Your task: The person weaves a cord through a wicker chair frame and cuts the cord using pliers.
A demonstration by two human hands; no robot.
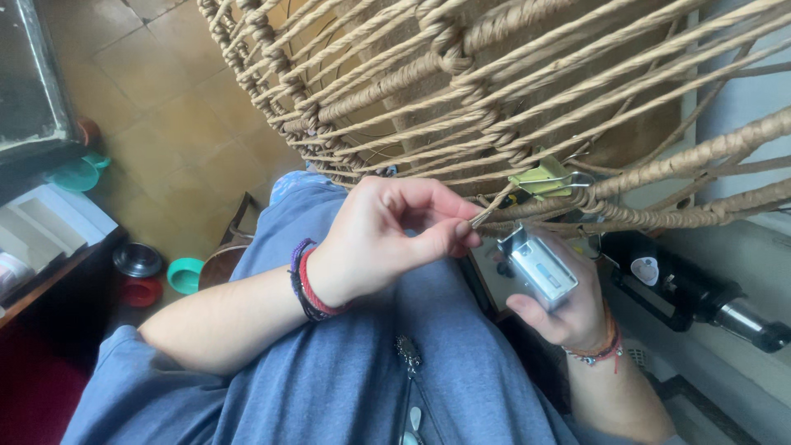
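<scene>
Cords of tan wrapped rope make up the big woven frame (494,74) that fills the upper view, its thick bound rim running from near my hands out toward the right edge and rising slightly. Below that rim my left hand (387,239) sits, thumb and forefinger pinched together on a thin tan cord end (488,213); the strand's long axis slants up and to the right, pointing into the rim where the green binder clip (544,177) is clamped. Just under the rim and lower right of the cord, my right hand (568,305) is wrapped around a small silver lighter (540,268), its length tilted with the top end pointing up-left toward the cord tip. Lighter and cord are near, not touching.
</scene>
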